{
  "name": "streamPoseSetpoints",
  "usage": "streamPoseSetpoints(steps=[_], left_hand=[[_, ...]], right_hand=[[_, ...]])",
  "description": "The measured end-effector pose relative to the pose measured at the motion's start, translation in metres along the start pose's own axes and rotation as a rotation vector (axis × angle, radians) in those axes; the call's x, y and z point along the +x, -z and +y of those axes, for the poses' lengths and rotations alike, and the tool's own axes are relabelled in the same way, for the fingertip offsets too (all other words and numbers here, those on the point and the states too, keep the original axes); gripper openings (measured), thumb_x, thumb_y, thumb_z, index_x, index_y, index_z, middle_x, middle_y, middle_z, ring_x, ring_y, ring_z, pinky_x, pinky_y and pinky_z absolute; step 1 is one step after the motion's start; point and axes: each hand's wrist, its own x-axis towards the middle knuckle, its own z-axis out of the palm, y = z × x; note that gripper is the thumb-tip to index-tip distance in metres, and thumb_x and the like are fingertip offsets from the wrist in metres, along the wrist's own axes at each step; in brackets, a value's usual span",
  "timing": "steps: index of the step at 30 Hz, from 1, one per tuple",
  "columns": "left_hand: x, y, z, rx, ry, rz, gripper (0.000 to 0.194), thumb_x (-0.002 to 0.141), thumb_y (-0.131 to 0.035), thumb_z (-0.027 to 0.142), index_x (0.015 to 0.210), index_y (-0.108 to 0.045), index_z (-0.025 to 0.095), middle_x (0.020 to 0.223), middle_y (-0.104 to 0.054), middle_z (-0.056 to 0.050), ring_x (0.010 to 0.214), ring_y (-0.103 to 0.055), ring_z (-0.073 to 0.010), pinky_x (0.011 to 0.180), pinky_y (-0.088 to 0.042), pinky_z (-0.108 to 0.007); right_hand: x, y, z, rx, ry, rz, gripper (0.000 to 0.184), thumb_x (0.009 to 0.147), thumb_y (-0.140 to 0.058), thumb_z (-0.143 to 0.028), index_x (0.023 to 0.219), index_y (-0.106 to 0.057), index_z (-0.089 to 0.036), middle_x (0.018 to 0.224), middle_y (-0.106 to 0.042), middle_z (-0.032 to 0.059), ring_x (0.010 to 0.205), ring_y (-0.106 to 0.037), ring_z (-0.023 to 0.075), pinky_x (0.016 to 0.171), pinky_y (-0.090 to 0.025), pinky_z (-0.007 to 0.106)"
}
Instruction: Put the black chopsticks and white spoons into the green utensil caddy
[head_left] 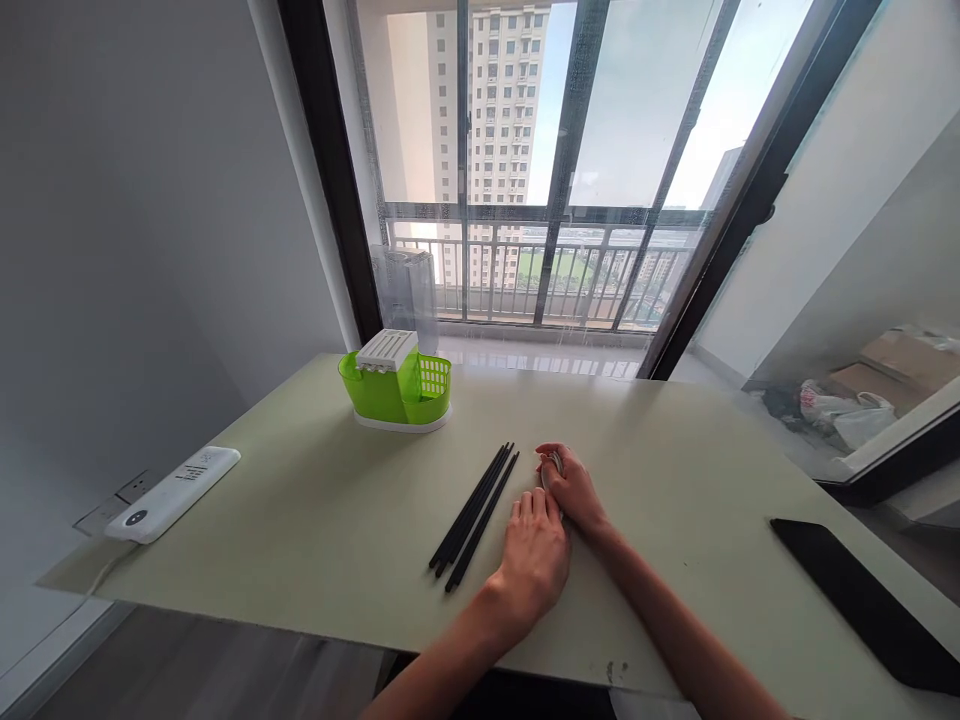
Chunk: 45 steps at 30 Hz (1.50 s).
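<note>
My right hand (573, 487) is closed around some slim silvery utensils (556, 463), mostly covered by my fingers, so their exact kind cannot be made out. Close against it, my left hand (537, 540) rests low on the table with fingers curled together over the near end of the same utensils. Just left of my hands lie several black chopsticks (476, 515), side by side and slanting away from me. Farther back on the left stands a bright green utensil holder (379, 393) with a white slotted top and a white base.
A white power strip (174, 494) with a cord lies at the left of the pale table (330, 540). On the right side lies a flat black object (855, 595). Beyond the far table edge are glass doors and a balcony railing (495, 265).
</note>
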Motion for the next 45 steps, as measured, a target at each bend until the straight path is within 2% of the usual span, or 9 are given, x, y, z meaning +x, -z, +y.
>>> streamPoseSetpoints(steps=[5,9,16,19,22,28,36,41,45], left_hand=[[0.004,0.023,-0.022,-0.041,-0.115,0.024,0.038,0.098,-0.054,0.041,0.119,-0.066,0.012,0.115,-0.067,-0.017,0.107,-0.061,-0.0311,0.093,-0.051,-0.045],[0.03,0.065,-0.072,-0.091,-0.247,0.186,0.033,0.102,-0.049,0.041,0.122,-0.064,0.02,0.115,-0.067,-0.011,0.112,-0.058,-0.0277,0.096,-0.05,-0.043],[0.092,0.131,-0.202,0.02,0.058,0.745,0.031,0.1,-0.046,0.034,0.122,-0.062,0.019,0.123,-0.062,-0.015,0.125,-0.05,-0.0319,0.11,-0.037,-0.049],[0.1,0.138,-0.245,0.07,0.191,0.777,0.038,0.098,-0.048,0.04,0.126,-0.06,0.017,0.132,-0.058,-0.019,0.133,-0.045,-0.0372,0.113,-0.031,-0.055],[0.102,0.137,-0.265,0.065,0.209,0.72,0.045,0.099,-0.046,0.048,0.129,-0.059,0.018,0.136,-0.059,-0.02,0.132,-0.047,-0.0384,0.113,-0.03,-0.059],[0.112,0.134,-0.242,-0.025,0.114,0.651,0.051,0.102,-0.037,0.056,0.124,-0.063,0.018,0.131,-0.065,-0.019,0.129,-0.054,-0.035,0.112,-0.038,-0.054],[0.136,0.131,-0.142,0.013,0.037,0.326,0.059,0.104,-0.027,0.059,0.132,-0.064,0.024,0.145,-0.057,-0.015,0.111,-0.068,-0.0315,0.091,-0.054,-0.043],[0.152,0.12,-0.09,0.01,-0.045,0.288,0.056,0.105,-0.027,0.057,0.136,-0.062,0.025,0.145,-0.056,-0.014,0.1,-0.072,-0.0268,0.085,-0.055,-0.039],[0.155,0.115,-0.064,-0.006,-0.076,0.243,0.058,0.105,-0.026,0.058,0.14,-0.059,0.027,0.149,-0.052,-0.015,0.102,-0.072,-0.0291,0.081,-0.057,-0.04]], right_hand=[[0.001,0.001,0.002,-0.033,0.07,-0.049,0.027,0.093,-0.046,-0.035,0.102,-0.068,-0.023,0.109,-0.068,0.0085,0.084,-0.067,0.0203,0.082,-0.053,0.036],[0.002,0.001,0.002,-0.057,0.121,-0.078,0.024,0.092,-0.047,-0.032,0.1,-0.068,-0.022,0.105,-0.067,0.0074,0.088,-0.066,0.0206,0.084,-0.052,0.036],[0.001,0.0,-0.002,-0.085,0.187,-0.13,0.024,0.092,-0.048,-0.027,0.096,-0.071,-0.022,0.101,-0.067,0.007,0.086,-0.064,0.0205,0.082,-0.051,0.035],[0.001,0.001,-0.004,-0.086,0.21,-0.152,0.024,0.091,-0.048,-0.025,0.095,-0.072,-0.023,0.1,-0.068,0.0068,0.086,-0.064,0.0204,0.081,-0.05,0.034],[0.002,0.002,-0.005,-0.084,0.238,-0.179,0.021,0.09,-0.051,-0.023,0.093,-0.072,-0.023,0.1,-0.068,0.0057,0.088,-0.064,0.0201,0.083,-0.049,0.033],[0.003,0.003,-0.005,-0.074,0.276,-0.209,0.02,0.089,-0.053,-0.021,0.091,-0.073,-0.023,0.098,-0.07,0.0046,0.091,-0.065,0.0199,0.085,-0.048,0.033],[0.003,0.004,-0.006,-0.075,0.313,-0.211,0.021,0.089,-0.051,-0.019,0.09,-0.071,-0.023,0.097,-0.069,0.0037,0.092,-0.066,0.0198,0.088,-0.049,0.033],[0.003,0.0,-0.003,-0.091,0.33,-0.197,0.017,0.088,-0.052,-0.02,0.089,-0.069,-0.023,0.096,-0.068,0.0044,0.092,-0.065,0.0203,0.088,-0.049,0.033],[0.003,0.0,-0.002,-0.103,0.339,-0.196,0.016,0.089,-0.053,-0.022,0.088,-0.069,-0.023,0.095,-0.069,0.0048,0.092,-0.065,0.0212,0.088,-0.049,0.034]])
